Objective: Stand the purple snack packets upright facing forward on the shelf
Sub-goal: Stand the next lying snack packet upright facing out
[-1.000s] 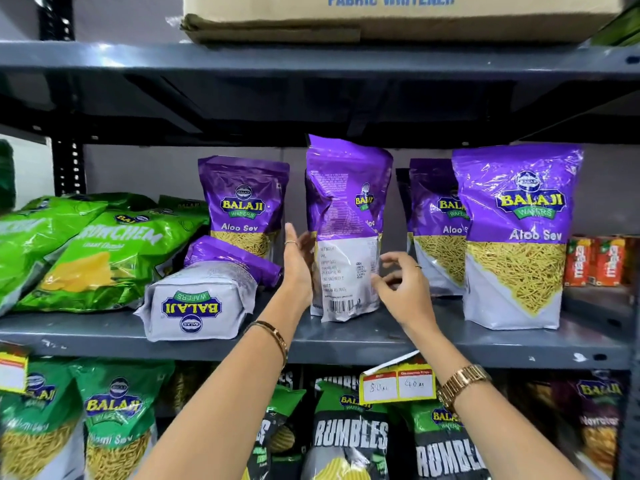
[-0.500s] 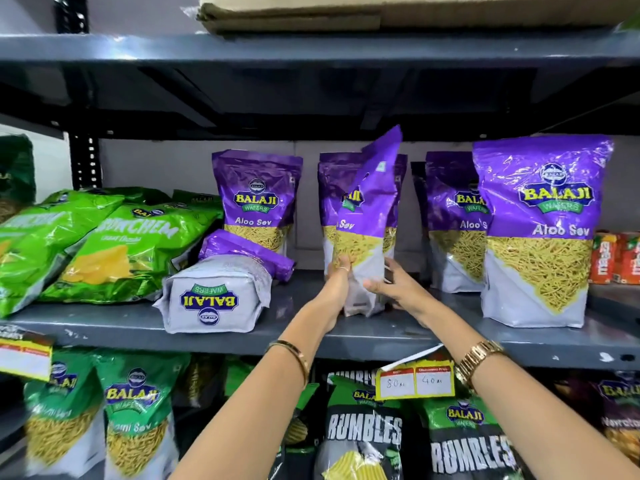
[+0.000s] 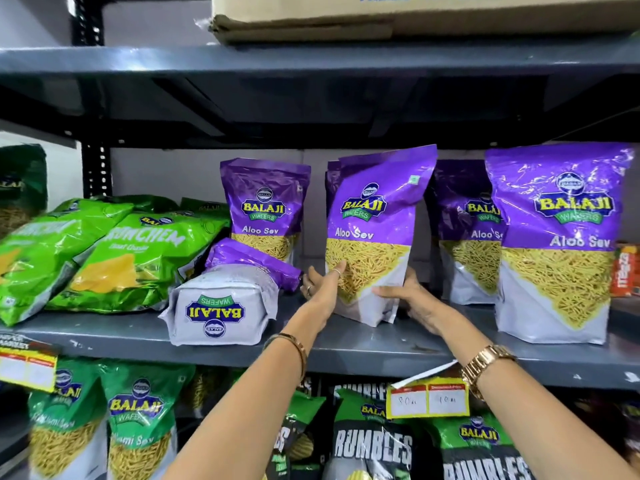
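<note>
At the centre of the frame, on the grey metal shelf (image 3: 346, 344), stood a purple Aloo Sev packet (image 3: 372, 233), front label facing forward, leaning slightly to the right. Held between both hands: left hand (image 3: 323, 287) flat against its lower left edge, fingers extended; right hand (image 3: 410, 299) cupped around its lower right corner, thumb across the white base. Behind it, partly hidden, another purple packet. To the left, one upright packet (image 3: 265, 209) further back, and in front of it a toppled packet (image 3: 225, 303) lying with its white base toward the camera, logo upside down. At far right, a large upright packet (image 3: 554, 244). At left, green packets (image 3: 104, 258) lying flat.
</note>
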A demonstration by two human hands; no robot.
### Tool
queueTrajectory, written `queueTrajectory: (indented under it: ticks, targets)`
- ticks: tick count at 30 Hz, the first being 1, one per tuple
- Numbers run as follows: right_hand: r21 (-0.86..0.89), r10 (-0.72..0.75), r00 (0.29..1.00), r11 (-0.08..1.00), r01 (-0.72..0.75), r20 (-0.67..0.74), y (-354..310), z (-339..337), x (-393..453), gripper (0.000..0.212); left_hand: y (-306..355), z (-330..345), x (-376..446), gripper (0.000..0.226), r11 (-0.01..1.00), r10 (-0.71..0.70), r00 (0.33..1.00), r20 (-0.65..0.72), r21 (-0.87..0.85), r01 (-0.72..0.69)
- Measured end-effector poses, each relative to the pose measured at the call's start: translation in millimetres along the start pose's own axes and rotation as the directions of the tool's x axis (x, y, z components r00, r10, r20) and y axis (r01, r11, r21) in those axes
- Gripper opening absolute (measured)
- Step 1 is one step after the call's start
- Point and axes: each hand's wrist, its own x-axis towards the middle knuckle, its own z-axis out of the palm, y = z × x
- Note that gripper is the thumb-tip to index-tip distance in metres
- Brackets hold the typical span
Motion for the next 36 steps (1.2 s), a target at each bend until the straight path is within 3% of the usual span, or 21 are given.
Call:
queueTrajectory:
  ticks: [2,5,6,8,11,13,15,18,20,24,30,34,36]
  targets:
    - [-0.098,0.022,0.998,0.995,-0.027,-0.055,6.8,-1.4,2.0,0.099,0.5,-2.5,3.9,0.092,0.998,-0.003,0.999,0.050,-0.068,0.006]
    - [-0.109,0.022,0.996,0.994,-0.032,-0.091,10.1,-4.8,4.9,0.083,-14.6,5.6,34.7,0.141,0.995,-0.062,0.984,0.167,-0.068,0.074]
    - [-0.086,0.025,0.995,0.996,-0.033,-0.093,8.7,-5.8,4.5,0.078,-24.4,9.5,51.9,0.146,0.996,-0.056,0.985,0.161,-0.058,0.066]
    - [-0.036,0.031,0.992,0.999,-0.036,-0.120,5.5,-8.0,5.5,0.058,-15.3,7.1,37.9,0.139,0.999,-0.034,0.990,0.136,-0.020,0.037]
    - [-0.012,0.046,0.975,0.999,-0.050,-0.218,1.0,-8.3,5.5,0.025,-2.5,2.1,9.4,0.093,1.000,0.014,1.000,0.019,0.023,-0.014]
    - [-0.015,0.041,0.963,0.999,-0.046,-0.268,2.5,-8.3,8.6,0.020,-6.9,2.7,9.6,0.085,0.993,0.033,0.999,-0.015,0.116,-0.031]
    - [-0.059,0.042,0.948,0.996,-0.063,-0.315,7.9,-12.4,14.0,0.020,-9.3,2.2,5.3,0.084,0.982,0.031,0.999,0.029,0.187,-0.036]
    - [-0.095,0.109,0.948,0.985,-0.144,-0.300,13.7,-15.0,20.1,0.017,-13.9,0.0,2.6,0.066,0.946,-0.007,0.992,0.124,0.322,-0.033]
    - [-0.095,0.169,0.954,0.976,-0.198,-0.249,13.7,-12.6,18.9,0.020,-15.3,-2.4,0.6,0.067,0.928,-0.010,0.989,0.148,0.369,-0.045]
    - [0.000,0.191,0.963,0.981,-0.195,-0.192,7.3,-8.6,12.7,0.023,-15.6,-2.3,1.8,0.092,0.891,-0.043,0.981,0.191,0.451,-0.049]
    - [0.040,0.215,0.965,0.977,-0.211,-0.152,5.9,-14.6,6.0,0.014,-9.7,-8.7,-4.8,0.091,0.857,-0.096,0.967,0.235,0.514,-0.040]
    - [0.014,0.213,0.972,0.977,-0.212,-0.103,6.1,-22.1,-5.3,0.046,-9.8,-12.6,-12.8,0.089,0.862,-0.076,0.959,0.271,0.501,-0.074]
    - [-0.002,0.199,0.976,0.980,-0.200,-0.083,4.6,-25.5,-12.6,0.044,-9.9,-16.2,-18.8,0.091,0.858,-0.065,0.955,0.289,0.504,-0.094]
